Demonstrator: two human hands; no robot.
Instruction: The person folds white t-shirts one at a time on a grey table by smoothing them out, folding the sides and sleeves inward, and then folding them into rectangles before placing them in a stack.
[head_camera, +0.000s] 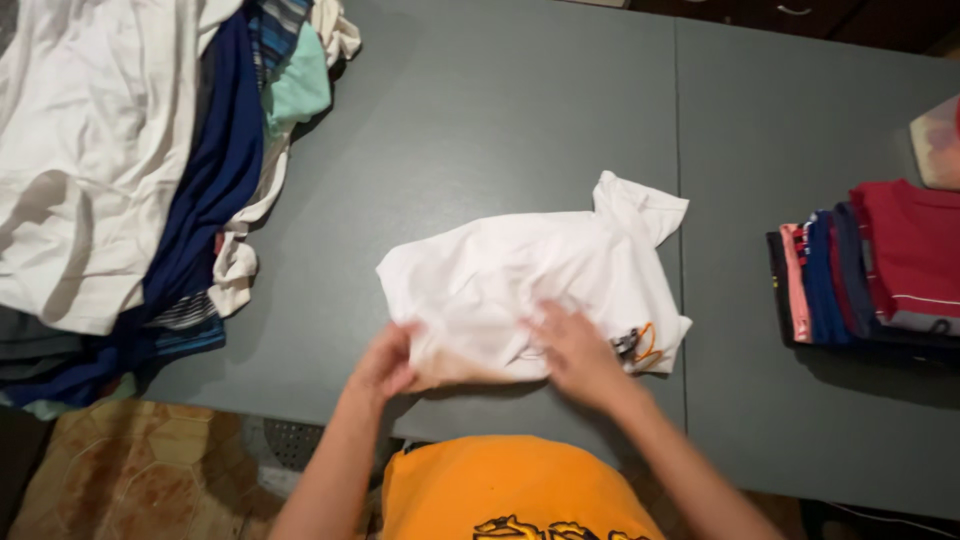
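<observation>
Seen from the head camera, a white T-shirt (530, 280) lies partly folded at the centre of the grey table (480, 110). The left hand (385, 362) pinches the shirt's lower left edge, its fingers closed on the cloth. The right hand (575, 350) lies flat and spread on the shirt's lower right part, pressing it down without gripping. A heap of unfolded clothes (130, 180) fills the upper left of the frame. A stack of folded shirts (880, 270) sits at the right edge.
</observation>
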